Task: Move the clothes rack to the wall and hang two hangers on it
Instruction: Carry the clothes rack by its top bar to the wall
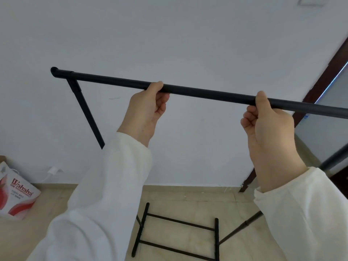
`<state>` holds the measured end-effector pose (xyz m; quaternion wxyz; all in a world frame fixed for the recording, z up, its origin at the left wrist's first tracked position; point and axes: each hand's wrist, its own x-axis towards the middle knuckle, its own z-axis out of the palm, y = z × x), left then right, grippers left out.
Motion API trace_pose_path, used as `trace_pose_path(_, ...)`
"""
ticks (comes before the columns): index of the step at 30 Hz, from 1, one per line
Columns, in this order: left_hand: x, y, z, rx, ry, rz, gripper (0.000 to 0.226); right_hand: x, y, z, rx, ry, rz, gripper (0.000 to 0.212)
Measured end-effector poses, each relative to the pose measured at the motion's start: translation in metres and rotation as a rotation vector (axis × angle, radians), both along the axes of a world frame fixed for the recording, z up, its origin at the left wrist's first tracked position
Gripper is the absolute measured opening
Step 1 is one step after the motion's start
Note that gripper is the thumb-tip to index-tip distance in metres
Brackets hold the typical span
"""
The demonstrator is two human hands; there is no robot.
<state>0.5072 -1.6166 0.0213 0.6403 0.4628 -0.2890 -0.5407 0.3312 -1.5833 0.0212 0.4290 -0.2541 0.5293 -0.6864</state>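
Observation:
A black metal clothes rack (207,94) stands in front of me, its top bar running from upper left down to the right edge. My left hand (145,108) grips the bar near its middle. My right hand (267,127) grips it further right. The rack's left upright (84,110) slants down behind my left sleeve. Its black base frame (178,234) rests on the floor close to the white wall (169,34). No hangers are in view.
A red and white cardboard box (17,196) sits on the floor at the left by the wall. A dark brown door frame (320,81) and a mirror or glass panel are at the right. The floor is beige tile (188,200).

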Motion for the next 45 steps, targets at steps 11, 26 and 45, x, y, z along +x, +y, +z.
trace_pose_path(11,0.018,-0.059,0.003,0.009,0.017,-0.18,0.011,0.027,-0.03,0.006,0.019,0.019,-0.184,0.023)
trace_pose_path(26,0.02,-0.088,0.003,-0.004,0.044,-0.274,0.011,0.035,-0.042,0.008,0.039,0.039,-0.266,0.022)
trace_pose_path(45,0.018,-0.106,-0.003,0.003,0.045,-0.297,0.01,0.037,-0.054,0.005,0.044,0.019,-0.292,0.023)
